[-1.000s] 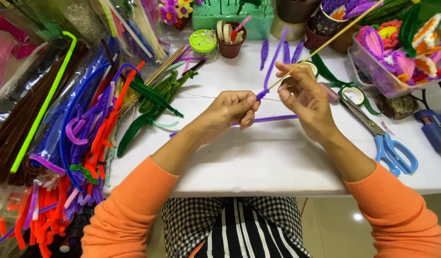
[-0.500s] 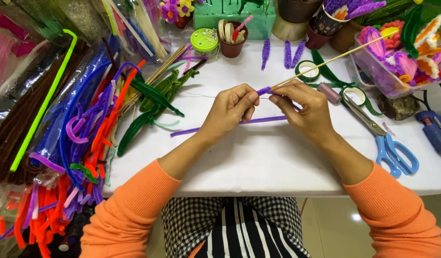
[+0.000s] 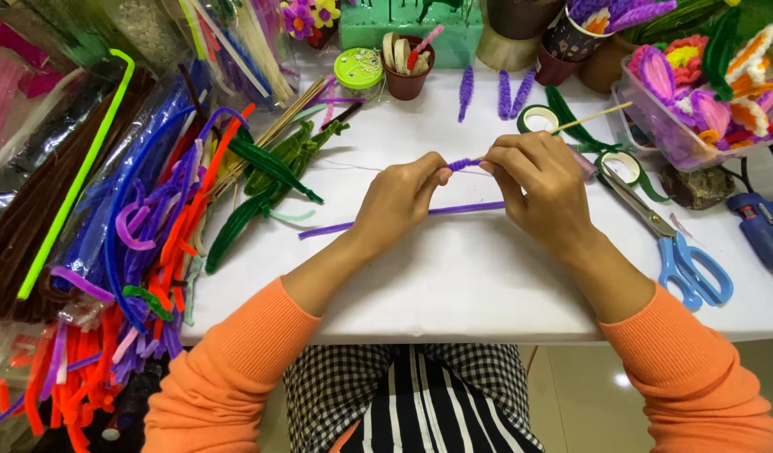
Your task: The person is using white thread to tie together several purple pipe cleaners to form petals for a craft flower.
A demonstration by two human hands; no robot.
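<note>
**Winding a purple pipe cleaner onto a stick**

Nearest, a loose purple pipe cleaner lies on the white table under both hands. The left hand is closed, pinching the purple coil. The right hand grips the thin wooden stick; the coil apparently wraps it. Judged step: winding. Next move calls for steady tension and close turns. Beyond: scissors, tape rolls

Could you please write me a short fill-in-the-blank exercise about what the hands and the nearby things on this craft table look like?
1. Both hands pinch a pipe cleaner of ____ colour.
2. The scissors by the right hand have ____ handles.
3. The left hand comes out of an ____ sleeve.
4. The table top is ____.

Missing words: purple; blue; orange; white
</note>
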